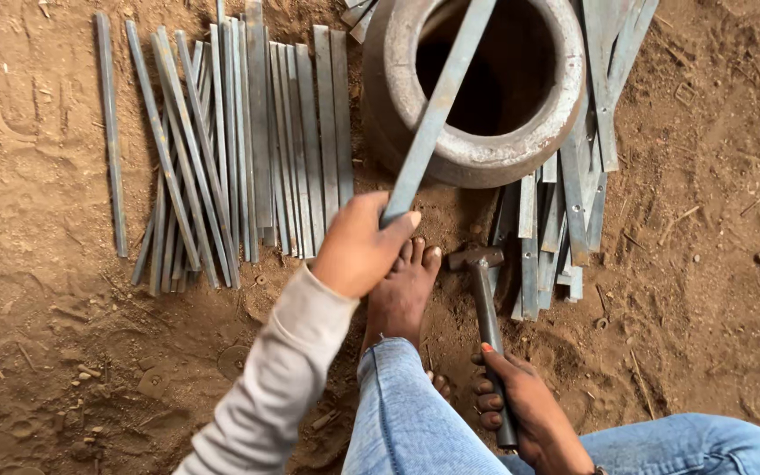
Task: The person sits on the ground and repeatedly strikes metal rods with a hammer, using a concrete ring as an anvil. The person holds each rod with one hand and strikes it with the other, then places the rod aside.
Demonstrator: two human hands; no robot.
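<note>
My left hand (358, 246) grips the near end of a long flat metal strip (440, 101), which slants up and away across the mouth of a heavy round metal ring (549, 123). My right hand (525, 405) is wrapped around the handle of a hammer (484, 290). The hammer lies on the dirt with its head (475, 257) pointing away from me, just below the ring. My bare foot (402, 290) rests on the ground between the two hands.
Several flat metal strips (239, 141) lie side by side on the dirt to the left of the ring. Another heap of shorter strips (565, 211) is stacked at the ring's right side. Loose brown soil (705, 264) surrounds everything.
</note>
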